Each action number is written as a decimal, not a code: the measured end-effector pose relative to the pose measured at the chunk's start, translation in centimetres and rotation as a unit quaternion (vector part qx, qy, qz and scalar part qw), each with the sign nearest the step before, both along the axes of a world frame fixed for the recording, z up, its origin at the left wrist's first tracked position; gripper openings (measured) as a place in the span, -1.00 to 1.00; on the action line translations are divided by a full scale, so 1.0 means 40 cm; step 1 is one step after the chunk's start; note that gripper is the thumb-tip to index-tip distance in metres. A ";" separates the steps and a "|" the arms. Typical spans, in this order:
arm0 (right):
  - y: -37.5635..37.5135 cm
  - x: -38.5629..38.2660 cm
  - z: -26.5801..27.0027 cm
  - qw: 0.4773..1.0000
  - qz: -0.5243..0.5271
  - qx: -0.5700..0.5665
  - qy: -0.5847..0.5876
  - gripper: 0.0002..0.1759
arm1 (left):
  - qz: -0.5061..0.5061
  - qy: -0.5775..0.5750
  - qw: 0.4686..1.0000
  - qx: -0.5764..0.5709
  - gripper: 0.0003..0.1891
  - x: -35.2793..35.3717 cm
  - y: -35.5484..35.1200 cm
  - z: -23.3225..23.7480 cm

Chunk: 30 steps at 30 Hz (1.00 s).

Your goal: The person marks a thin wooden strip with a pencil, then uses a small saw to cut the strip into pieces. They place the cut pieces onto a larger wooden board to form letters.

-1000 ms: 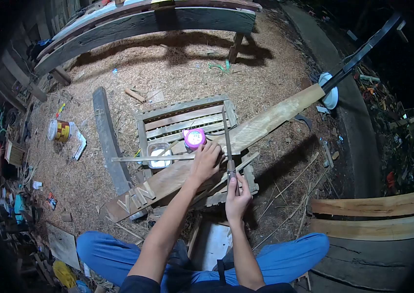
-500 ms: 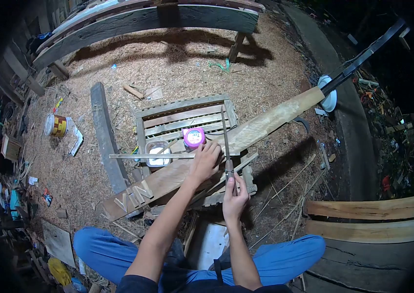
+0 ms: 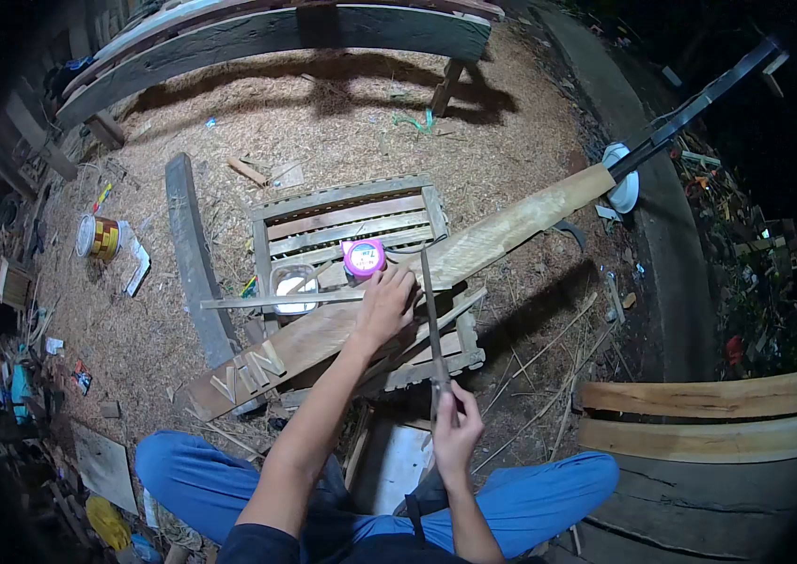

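My left hand (image 3: 387, 305) presses a thin wooden strip (image 3: 314, 298) down on a long wooden plank (image 3: 521, 226), fingers closed on the strip near its right end. My right hand (image 3: 458, 428) is wrapped round the handle of a narrow, long-bladed handsaw (image 3: 432, 324). Its blade points away from me, just right of my left hand, across the plank; its teeth are too small to see. Beyond my left fingers sits a pink round tape measure (image 3: 364, 258). Small wood pieces (image 3: 248, 374) forming letter shapes lie at the plank's left end.
A slatted wooden crate (image 3: 342, 199) lies under the plank. On it is a clear plastic tub (image 3: 295, 287) with white contents. A dark beam (image 3: 195, 258) stretches along the left, near a yellow-and-red bucket (image 3: 99, 237). Light boards (image 3: 709, 437) lie at the right.
The handsaw and my right hand have drawn back toward me, the blade sliding nearer. My left hand stays on the strip. The whole view has shifted slightly.
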State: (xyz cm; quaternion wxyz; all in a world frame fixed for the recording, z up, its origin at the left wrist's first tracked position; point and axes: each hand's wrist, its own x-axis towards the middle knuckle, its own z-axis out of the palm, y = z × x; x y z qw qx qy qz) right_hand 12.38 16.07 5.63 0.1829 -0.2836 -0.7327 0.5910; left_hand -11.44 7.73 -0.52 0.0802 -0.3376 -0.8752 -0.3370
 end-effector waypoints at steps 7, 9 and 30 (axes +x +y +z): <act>0.030 -0.088 -0.002 0.998 -0.029 -0.052 0.021 -0.62 | 0.002 0.009 1.000 0.011 -0.69 0.001 0.002 0.000; 0.030 -0.163 -0.021 0.998 -0.005 0.003 0.064 -0.64 | 0.005 0.008 1.000 0.005 -0.70 0.000 0.003 0.003; 0.016 -0.247 -0.014 0.998 0.022 0.030 0.041 -0.65 | 0.005 0.046 0.998 -0.036 -0.48 -0.007 0.002 -0.032</act>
